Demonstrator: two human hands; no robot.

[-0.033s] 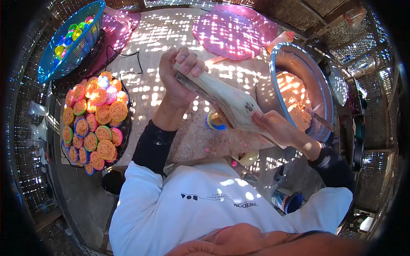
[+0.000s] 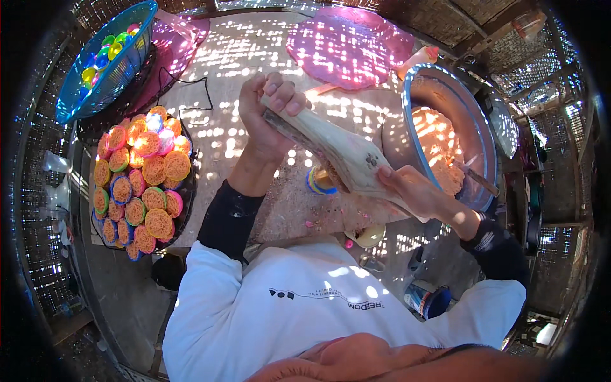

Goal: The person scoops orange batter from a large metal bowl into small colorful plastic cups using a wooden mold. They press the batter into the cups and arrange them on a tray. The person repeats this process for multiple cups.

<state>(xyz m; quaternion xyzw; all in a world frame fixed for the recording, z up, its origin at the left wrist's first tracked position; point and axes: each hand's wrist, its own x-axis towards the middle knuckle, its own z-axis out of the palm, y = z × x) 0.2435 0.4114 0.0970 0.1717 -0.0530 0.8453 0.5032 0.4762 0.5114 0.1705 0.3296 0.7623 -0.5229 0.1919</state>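
Observation:
Above the table I hold a long pale wooden lever tool [image 2: 337, 145], slanting from upper left to lower right, with a cluster of dark spots near its wide end. My left hand [image 2: 270, 105] is wrapped round its narrow upper end. My right hand [image 2: 410, 188] grips the wide lower end, thumb on top and its fingers mostly hidden beneath. Partly behind the tool stands a small round item with a blue and yellow rim [image 2: 320, 181] and a brownish middle. Its lower side and what the tool touches there are hidden.
On the left lies a pile of round orange shredded cakes with coloured rims [image 2: 145, 181]. Behind it, a blue basket [image 2: 137, 70] holds coloured balls. A large basin [image 2: 490, 149] with an orange mass [image 2: 436, 143] stands right. A pink sheet [image 2: 340, 51] lies at the back; crumbs dot the wooden table [image 2: 280, 216].

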